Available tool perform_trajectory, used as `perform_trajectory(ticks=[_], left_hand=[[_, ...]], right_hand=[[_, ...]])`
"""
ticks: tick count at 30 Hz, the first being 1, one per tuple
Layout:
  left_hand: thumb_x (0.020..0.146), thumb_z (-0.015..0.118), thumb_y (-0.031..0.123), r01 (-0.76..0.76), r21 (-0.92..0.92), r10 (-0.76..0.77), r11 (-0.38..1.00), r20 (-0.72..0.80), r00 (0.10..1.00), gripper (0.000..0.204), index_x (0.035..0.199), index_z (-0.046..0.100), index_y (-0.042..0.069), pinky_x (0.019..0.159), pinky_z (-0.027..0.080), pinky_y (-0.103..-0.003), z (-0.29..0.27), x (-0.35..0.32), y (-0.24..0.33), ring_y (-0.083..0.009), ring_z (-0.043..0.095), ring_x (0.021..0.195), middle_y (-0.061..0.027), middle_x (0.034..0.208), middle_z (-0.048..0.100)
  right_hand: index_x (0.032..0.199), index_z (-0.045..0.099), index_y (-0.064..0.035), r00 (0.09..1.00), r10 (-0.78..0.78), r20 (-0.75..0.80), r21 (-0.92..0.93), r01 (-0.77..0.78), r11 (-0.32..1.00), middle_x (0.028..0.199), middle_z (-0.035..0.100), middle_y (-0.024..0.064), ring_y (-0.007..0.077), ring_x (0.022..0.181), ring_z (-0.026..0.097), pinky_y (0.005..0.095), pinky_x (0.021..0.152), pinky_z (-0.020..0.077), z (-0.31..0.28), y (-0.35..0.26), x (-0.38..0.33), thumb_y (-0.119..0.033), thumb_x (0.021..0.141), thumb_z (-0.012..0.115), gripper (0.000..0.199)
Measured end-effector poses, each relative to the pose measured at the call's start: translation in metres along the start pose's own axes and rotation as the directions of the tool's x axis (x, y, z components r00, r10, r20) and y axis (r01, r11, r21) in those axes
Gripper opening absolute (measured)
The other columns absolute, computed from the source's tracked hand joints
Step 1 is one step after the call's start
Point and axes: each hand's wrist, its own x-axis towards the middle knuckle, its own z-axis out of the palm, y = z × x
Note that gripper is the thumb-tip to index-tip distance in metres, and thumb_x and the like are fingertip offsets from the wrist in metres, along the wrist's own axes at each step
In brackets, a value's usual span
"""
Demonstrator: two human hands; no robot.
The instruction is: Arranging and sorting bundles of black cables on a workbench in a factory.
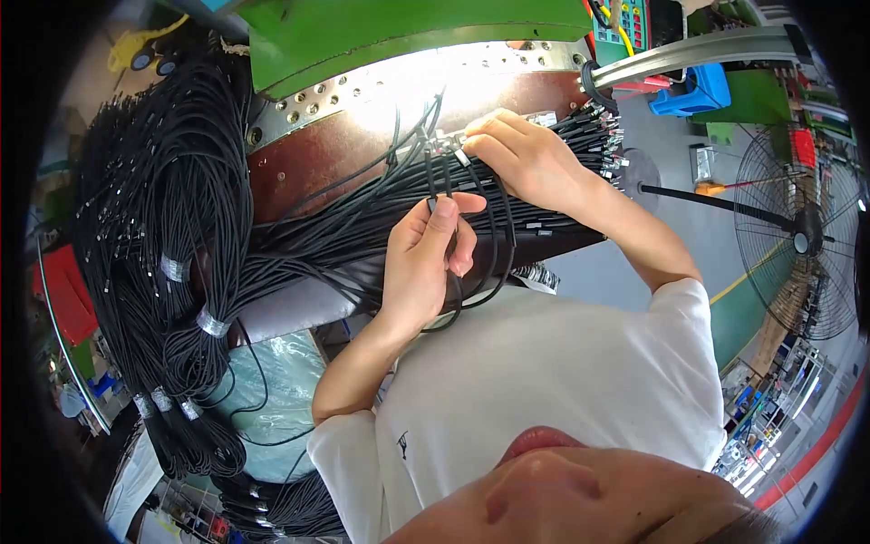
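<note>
Black cables lie in a thick bundle across the brown machine bed, below the green housing. Larger taped cable hanks hang at the left and crowd that side. A floor fan stands at the right. The left hand is closed around several cable loops. The right hand pinches the metal connector ends between fingertips.

Thin black cables with metal connector ends, looped, draped across the brown machine ledge
</note>
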Motion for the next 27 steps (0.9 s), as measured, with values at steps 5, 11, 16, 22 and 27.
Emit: perform_trajectory(ticks=[5,11,16,22,27], left_hand=[[0.098,0.045,0.034,0.054,-0.086,-0.055,0.995,-0.014,0.998,0.038,0.102,0.056,-0.002,0.047,0.028,-0.02,0.003,0.001,-0.001,-0.0052,0.034,0.051,0.0014,0.057,0.043],[0.098,0.045,0.034,0.067,-0.099,-0.066,0.993,0.015,0.998,0.037,0.098,0.057,-0.001,0.047,0.029,-0.02,0.004,0.004,-0.002,-0.006,0.036,0.051,0.0005,0.057,0.044],[0.098,0.045,0.033,0.064,-0.087,-0.064,0.994,0.0,0.998,0.036,0.097,0.057,-0.001,0.048,0.03,-0.02,0.005,0.003,-0.004,-0.0063,0.036,0.05,-0.0001,0.057,0.044],[0.097,0.047,0.032,0.095,-0.103,-0.094,0.99,0.016,0.995,0.035,0.094,0.058,-0.001,0.046,0.031,-0.021,0.004,0.011,0.0,-0.0071,0.038,0.048,-0.0012,0.056,0.046],[0.097,0.046,0.027,0.034,0.429,-0.059,0.903,0.046,0.997,0.035,0.09,0.062,-0.003,0.052,0.043,-0.022,0.011,0.006,0.024,-0.0093,0.054,0.055,-0.0059,0.065,0.06]], right_hand=[[0.09,0.049,-0.0045,0.996,-0.047,0.07,-0.057,0.051,0.997,0.092,0.057,0.006,0.0226,0.085,0.059,0.0304,0.066,0.0518,-0.001,0.004,0.002,-0.008,0.074,0.058,0.019],[0.09,0.049,-0.0053,0.994,-0.105,0.029,-0.045,0.106,0.993,0.092,0.057,0.0046,0.0215,0.085,0.059,0.0301,0.066,0.0523,0.002,0.01,0.004,-0.009,0.073,0.059,0.019],[0.096,0.054,-0.0068,0.995,-0.094,-0.041,0.058,0.096,0.994,0.096,0.059,0.005,0.0245,0.086,0.059,0.0326,0.066,0.0518,0.011,0.014,0.0,-0.003,0.066,0.063,0.032],[0.097,0.056,-0.0069,0.995,-0.099,0.017,0.012,0.099,0.995,0.095,0.059,0.0057,0.0246,0.084,0.058,0.0322,0.069,0.05,-0.019,0.011,0.005,-0.004,0.066,0.061,0.032],[0.091,0.059,-0.0055,0.991,-0.129,-0.025,-0.194,0.122,0.973,0.09,0.06,0.0073,0.0247,0.08,0.059,0.0324,0.066,0.0502,-0.026,0.013,-0.006,-0.003,0.066,0.065,0.025]])
